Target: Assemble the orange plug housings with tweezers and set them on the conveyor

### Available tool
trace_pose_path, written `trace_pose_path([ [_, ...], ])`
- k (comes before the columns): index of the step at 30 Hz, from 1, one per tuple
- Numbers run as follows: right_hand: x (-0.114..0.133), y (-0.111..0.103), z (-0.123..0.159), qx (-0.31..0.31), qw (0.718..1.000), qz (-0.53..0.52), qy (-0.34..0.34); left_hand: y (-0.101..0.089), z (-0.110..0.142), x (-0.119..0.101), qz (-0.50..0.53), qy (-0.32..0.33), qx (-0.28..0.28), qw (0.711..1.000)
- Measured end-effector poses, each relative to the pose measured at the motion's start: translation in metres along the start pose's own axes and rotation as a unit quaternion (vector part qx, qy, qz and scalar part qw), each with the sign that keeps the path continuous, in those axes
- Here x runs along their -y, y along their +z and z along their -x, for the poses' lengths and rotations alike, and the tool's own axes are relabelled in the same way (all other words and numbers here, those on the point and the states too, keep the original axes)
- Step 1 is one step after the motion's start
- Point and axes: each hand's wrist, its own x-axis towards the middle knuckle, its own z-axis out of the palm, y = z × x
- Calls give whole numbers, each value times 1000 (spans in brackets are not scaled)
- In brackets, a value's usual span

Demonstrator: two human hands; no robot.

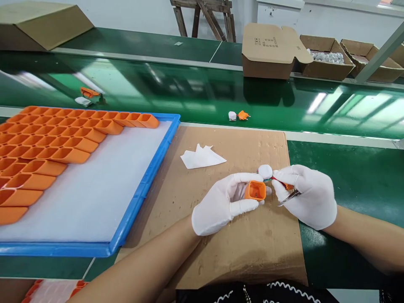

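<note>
My left hand (216,208), in a white glove, grips an orange square plastic housing (255,190) with its open end towards me. A round white piece (265,171) sits just above the housing, close to my left fingertips. Thin coloured wires (270,179) run from it towards my right hand (311,195), also gloved. That hand is closed on metal tweezers (290,198), and a small orange part (287,186) shows between its fingers, mostly hidden. Both hands are over a cardboard sheet (221,248).
On the left, a blue-rimmed tray (143,189) bears rows of orange housings (72,155). A white cloth scrap (203,158) lies on the cardboard. Beyond, a white-and-orange wired piece (243,115) and another orange piece (89,92) rest on the green belt (176,97). Cardboard boxes (268,69) stand behind.
</note>
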Motion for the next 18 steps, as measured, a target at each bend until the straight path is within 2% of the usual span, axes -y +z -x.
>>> trace_pose_path([
  [6, -1, -1, -4, 30, 998, -53, 9, -5, 1, 0, 0, 3, -16, 1000],
  [10, -2, -4, -6, -8, 1000, 22, 5, -3, 0, -2, 10, -3, 1, 1000],
  [14, 3, -8, -5, 102, 988, 83, -74, 1, 0, -6, -23, 2, 1, 1000],
  [16, 4, -9, -4, 126, 982, 98, -100, 2, 1, -9, -54, 16, -1, 998],
  [18, 4, -9, -3, 139, 983, 70, -98, 2, 1, -11, -80, 37, -1, 996],
])
